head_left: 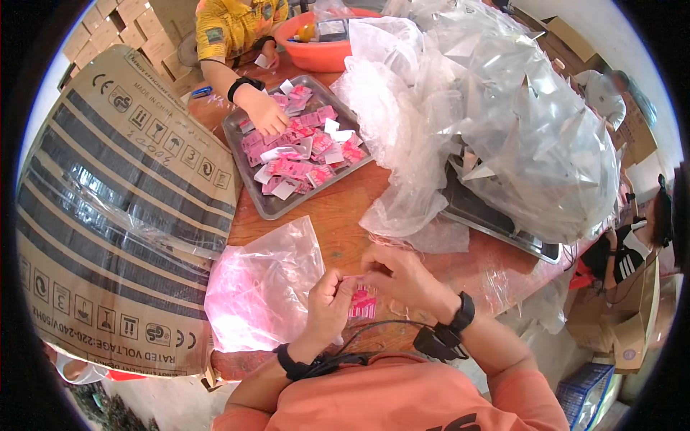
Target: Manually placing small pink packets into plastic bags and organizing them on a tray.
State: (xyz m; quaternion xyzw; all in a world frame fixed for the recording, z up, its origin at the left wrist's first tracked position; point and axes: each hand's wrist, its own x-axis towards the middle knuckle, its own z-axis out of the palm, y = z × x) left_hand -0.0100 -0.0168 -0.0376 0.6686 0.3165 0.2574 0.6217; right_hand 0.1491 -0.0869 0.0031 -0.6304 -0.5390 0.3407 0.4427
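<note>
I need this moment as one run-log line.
left hand: pinching pink printed card; right hand: at card's top; gray tray: pink cards; co-worker's hand: over tray

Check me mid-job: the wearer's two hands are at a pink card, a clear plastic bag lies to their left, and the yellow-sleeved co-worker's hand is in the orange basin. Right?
One slip: in the head view, the co-worker's hand is over the grey tray, not the orange basin. The wearer's left hand and right hand, pink card and clear plastic bag are as stated.

A head-worn fisheye looks down on the table (pixel 343 214) from close above; its rim seems warped.
</note>
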